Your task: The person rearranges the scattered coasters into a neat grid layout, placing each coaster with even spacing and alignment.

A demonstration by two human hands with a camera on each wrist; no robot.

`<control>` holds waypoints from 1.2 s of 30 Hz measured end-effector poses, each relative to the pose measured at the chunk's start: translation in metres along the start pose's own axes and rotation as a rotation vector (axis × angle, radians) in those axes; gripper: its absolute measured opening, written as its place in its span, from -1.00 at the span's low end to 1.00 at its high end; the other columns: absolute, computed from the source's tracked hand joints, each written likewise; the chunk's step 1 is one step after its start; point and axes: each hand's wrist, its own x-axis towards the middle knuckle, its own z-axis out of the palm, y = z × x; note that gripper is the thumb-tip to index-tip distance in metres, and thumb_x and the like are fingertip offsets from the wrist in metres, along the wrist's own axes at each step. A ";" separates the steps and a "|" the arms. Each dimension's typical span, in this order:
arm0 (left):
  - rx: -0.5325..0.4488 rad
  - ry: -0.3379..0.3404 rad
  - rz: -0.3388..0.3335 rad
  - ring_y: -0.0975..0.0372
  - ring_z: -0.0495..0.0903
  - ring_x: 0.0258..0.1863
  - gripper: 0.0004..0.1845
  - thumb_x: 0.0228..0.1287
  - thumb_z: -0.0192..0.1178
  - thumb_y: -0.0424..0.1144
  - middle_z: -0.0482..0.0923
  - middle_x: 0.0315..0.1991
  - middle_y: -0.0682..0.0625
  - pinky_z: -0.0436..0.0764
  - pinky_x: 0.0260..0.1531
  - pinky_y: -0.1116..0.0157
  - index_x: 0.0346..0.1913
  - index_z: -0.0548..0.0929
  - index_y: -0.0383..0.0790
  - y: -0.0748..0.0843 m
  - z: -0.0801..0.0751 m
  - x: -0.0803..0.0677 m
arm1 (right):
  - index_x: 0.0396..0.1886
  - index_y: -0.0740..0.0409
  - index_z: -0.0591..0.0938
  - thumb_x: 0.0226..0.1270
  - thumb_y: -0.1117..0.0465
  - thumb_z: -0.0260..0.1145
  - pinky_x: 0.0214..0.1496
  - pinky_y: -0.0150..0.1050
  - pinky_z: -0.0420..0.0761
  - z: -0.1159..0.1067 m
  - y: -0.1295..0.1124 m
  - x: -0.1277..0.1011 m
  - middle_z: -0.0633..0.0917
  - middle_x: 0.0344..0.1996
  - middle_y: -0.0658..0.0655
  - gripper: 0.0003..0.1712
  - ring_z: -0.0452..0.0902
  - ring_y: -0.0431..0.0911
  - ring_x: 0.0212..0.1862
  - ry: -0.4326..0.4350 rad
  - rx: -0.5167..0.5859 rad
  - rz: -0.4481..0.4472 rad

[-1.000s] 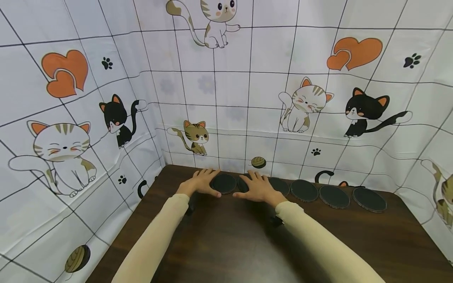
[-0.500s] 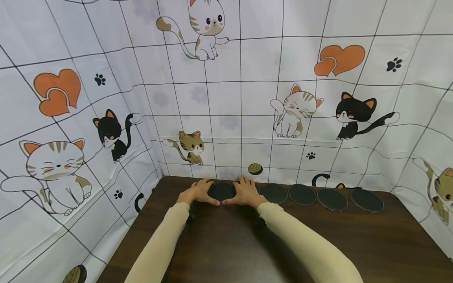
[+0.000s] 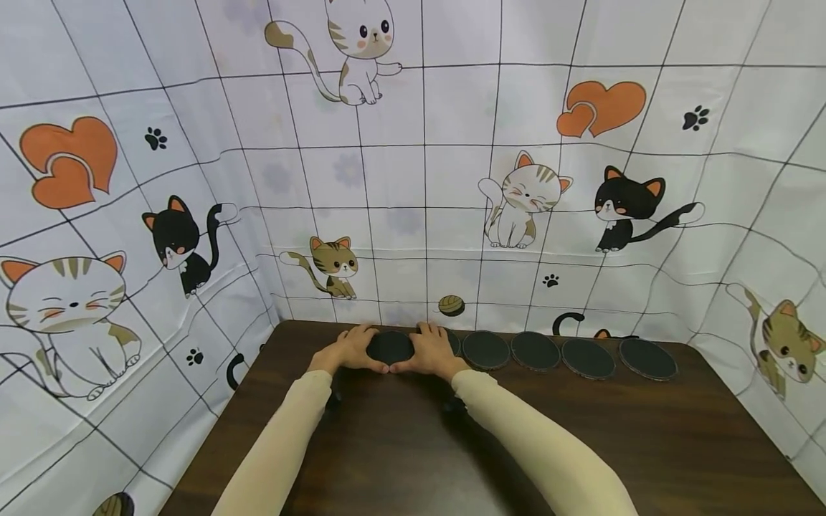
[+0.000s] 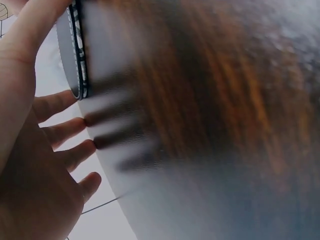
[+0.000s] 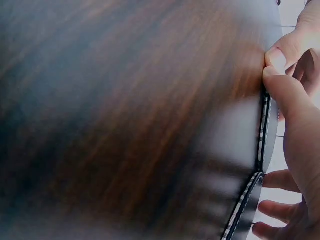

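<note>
A dark round coaster [image 3: 390,348] with a stitched edge lies flat at the back left of the table. From its left side my left hand [image 3: 348,351] holds it, the index finger and thumb curved along the rim. On the opposite side my right hand [image 3: 434,351] holds the same coaster. Both thumbs meet at its front edge, as the right wrist view shows. There, the other right fingers reach beside a neighbouring coaster [image 5: 245,205], which the hand partly hides in the head view. The left wrist view shows the remaining left fingers spread beyond the rim [image 4: 75,60].
More coasters line the back edge to the right, among them one [image 3: 486,350] beside the right hand and one [image 3: 648,358] at the far end. The brown wooden table [image 3: 413,444] stands against a white cloth [image 3: 400,179] printed with cats.
The right hand has moved left, off the neighbouring coaster and onto the leftmost one, so the thumbs now meet in front of it. The left hand stays beside that coaster. The head view has shifted.
</note>
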 end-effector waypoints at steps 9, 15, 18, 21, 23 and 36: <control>-0.010 0.028 0.000 -0.16 0.16 0.46 0.04 0.14 0.42 0.30 0.15 0.51 -0.29 0.19 0.33 -0.25 0.48 0.33 -0.35 -0.001 -0.006 -0.005 | 0.31 0.23 0.58 0.06 -0.60 0.33 0.46 0.15 0.14 0.001 0.000 0.008 0.38 0.37 0.25 0.13 0.22 0.18 0.42 0.012 -0.015 -0.057; -0.038 0.064 0.044 -0.13 0.32 0.35 0.06 0.08 0.43 0.34 0.34 0.39 -0.26 0.25 0.27 -0.26 0.42 0.38 -0.38 0.000 -0.003 -0.010 | 0.25 0.23 0.60 0.03 -0.61 0.33 0.46 0.14 0.13 0.001 0.001 0.004 0.38 0.36 0.21 0.12 0.21 0.15 0.42 0.028 -0.007 -0.081; -0.066 0.096 0.075 -0.07 0.42 0.24 0.06 0.03 0.45 0.36 0.44 0.28 -0.20 0.25 0.25 -0.23 0.39 0.41 -0.35 0.004 -0.004 -0.011 | 0.26 0.24 0.59 0.03 -0.59 0.35 0.45 0.14 0.16 -0.005 0.004 -0.003 0.40 0.36 0.20 0.12 0.24 0.15 0.41 0.061 0.004 -0.098; -0.065 0.134 0.088 -0.02 0.46 0.20 0.06 0.00 0.46 0.38 0.48 0.25 -0.15 0.23 0.28 -0.19 0.41 0.41 -0.30 0.010 -0.007 -0.011 | 0.31 0.28 0.56 0.05 -0.55 0.39 0.44 0.15 0.18 -0.015 0.007 -0.012 0.41 0.36 0.23 0.13 0.27 0.17 0.40 0.106 0.021 -0.112; -0.053 0.160 0.099 0.00 0.47 0.22 0.08 -0.02 0.47 0.39 0.49 0.26 -0.12 0.21 0.30 -0.19 0.43 0.40 -0.26 0.020 -0.011 -0.010 | 0.34 0.30 0.52 0.05 -0.53 0.41 0.43 0.16 0.19 -0.023 0.013 -0.020 0.43 0.36 0.25 0.15 0.29 0.18 0.39 0.142 0.030 -0.111; 0.105 0.263 0.207 0.13 0.44 0.26 0.09 -0.05 0.33 0.56 0.49 0.27 -0.04 0.25 0.34 -0.11 0.38 0.46 -0.19 0.088 -0.007 -0.040 | 0.30 0.30 0.56 0.01 -0.55 0.40 0.37 0.18 0.26 -0.056 0.029 -0.105 0.51 0.29 0.22 0.15 0.38 0.17 0.32 0.267 0.026 -0.114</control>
